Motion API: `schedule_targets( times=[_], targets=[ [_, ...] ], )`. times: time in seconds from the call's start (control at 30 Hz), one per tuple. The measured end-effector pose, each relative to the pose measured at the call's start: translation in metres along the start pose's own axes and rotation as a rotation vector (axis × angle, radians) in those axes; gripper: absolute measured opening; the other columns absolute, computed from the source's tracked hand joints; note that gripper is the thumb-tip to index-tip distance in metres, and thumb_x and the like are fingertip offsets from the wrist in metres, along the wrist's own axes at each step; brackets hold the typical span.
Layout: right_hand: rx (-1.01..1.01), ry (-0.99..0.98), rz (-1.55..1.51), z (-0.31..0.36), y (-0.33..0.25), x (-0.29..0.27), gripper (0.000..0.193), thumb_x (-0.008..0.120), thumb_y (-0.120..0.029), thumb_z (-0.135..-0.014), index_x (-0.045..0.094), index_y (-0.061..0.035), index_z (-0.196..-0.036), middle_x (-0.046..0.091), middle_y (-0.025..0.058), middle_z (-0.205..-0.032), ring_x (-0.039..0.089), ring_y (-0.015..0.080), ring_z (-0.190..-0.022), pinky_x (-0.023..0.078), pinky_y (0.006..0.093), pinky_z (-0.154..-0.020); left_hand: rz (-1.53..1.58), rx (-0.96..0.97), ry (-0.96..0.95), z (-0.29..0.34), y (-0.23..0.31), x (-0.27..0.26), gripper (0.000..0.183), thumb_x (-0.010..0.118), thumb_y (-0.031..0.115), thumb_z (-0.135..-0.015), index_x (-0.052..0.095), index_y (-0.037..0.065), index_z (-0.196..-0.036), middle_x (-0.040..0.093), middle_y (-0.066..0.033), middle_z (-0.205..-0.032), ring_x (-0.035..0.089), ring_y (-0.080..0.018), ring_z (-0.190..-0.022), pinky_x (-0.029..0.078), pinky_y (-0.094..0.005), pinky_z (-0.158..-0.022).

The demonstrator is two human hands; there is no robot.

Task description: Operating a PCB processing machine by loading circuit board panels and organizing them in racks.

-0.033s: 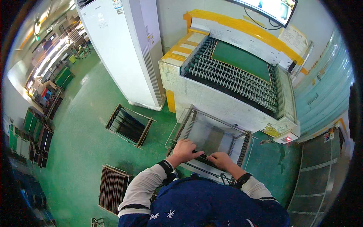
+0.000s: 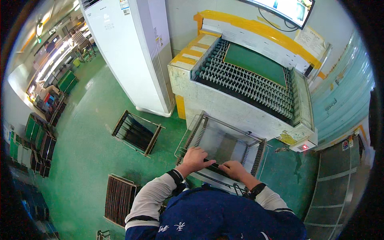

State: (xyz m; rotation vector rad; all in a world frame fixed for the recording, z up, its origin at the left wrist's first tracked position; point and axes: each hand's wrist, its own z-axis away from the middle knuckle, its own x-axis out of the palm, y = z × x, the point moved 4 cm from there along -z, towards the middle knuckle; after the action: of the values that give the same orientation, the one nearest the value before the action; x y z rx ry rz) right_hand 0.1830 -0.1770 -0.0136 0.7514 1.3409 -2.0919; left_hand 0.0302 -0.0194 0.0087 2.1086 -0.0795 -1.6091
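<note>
Low in front of me stands a wire-framed slotted rack point(image 2: 233, 126) with comb-like sides. My left hand point(image 2: 195, 161) reaches into its near left part, fingers closed and thumb pointing inward. My right hand point(image 2: 236, 170) is closed opposite it, thumb toward the left. Both grip the upper edge of a dark thin panel point(image 2: 213, 165) at the rack's near side; my fingers hide most of it. Just beyond the rack is a roller conveyor machine point(image 2: 244, 88), with a green flat panel point(image 2: 256, 64) lying on its rollers.
A tall white cabinet-like unit point(image 2: 132, 52) stands left of the machine. On the green floor at left sit a rack holding dark panels point(image 2: 138, 134) and another slatted rack point(image 2: 121, 199). Translucent strip curtains point(image 2: 340, 96) hang at right, above grey panelled boards point(image 2: 334, 192). A screen point(image 2: 286, 10) is on the wall.
</note>
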Motion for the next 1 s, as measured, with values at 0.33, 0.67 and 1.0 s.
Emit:
schedule_targets(
  times=[0.33,0.67,1.0],
  targets=[
    [0.007,0.015,-0.009,-0.0009,0.0014,0.0010,0.050,0.054,-0.049,-0.097,0.073,-0.0031,-0.098,0.070,0.0211,-0.092,0.066,0.0408,-0.087,0.050,0.0469,-0.076,-0.003,-0.015,-0.023,-0.0004,0.0016,-0.0029,0.058,0.062,0.063,-0.085,0.070,0.007,-0.071,0.066,-0.0106,-0.080,0.063,-0.0320,-0.088,0.048,-0.0450,-0.083],
    [0.019,-0.003,-0.012,-0.0010,-0.0030,-0.0024,0.049,0.054,-0.049,-0.097,0.073,-0.0038,-0.098,0.070,0.0217,-0.091,0.066,0.0412,-0.086,0.050,0.0470,-0.075,-0.002,-0.008,-0.006,-0.0006,0.0002,-0.0010,0.057,0.062,0.062,-0.085,0.069,0.008,-0.070,0.065,-0.0103,-0.079,0.063,-0.0318,-0.088,0.048,-0.0449,-0.083],
    [-0.005,0.016,-0.026,-0.0021,-0.0001,-0.0021,0.050,0.054,-0.050,-0.097,0.073,-0.0037,-0.099,0.070,0.0213,-0.090,0.066,0.0407,-0.084,0.050,0.0462,-0.074,-0.004,-0.021,-0.029,-0.0024,0.0008,-0.0028,0.057,0.062,0.062,-0.085,0.069,0.008,-0.071,0.065,-0.0108,-0.080,0.063,-0.0324,-0.087,0.048,-0.0446,-0.083]
  ],
)
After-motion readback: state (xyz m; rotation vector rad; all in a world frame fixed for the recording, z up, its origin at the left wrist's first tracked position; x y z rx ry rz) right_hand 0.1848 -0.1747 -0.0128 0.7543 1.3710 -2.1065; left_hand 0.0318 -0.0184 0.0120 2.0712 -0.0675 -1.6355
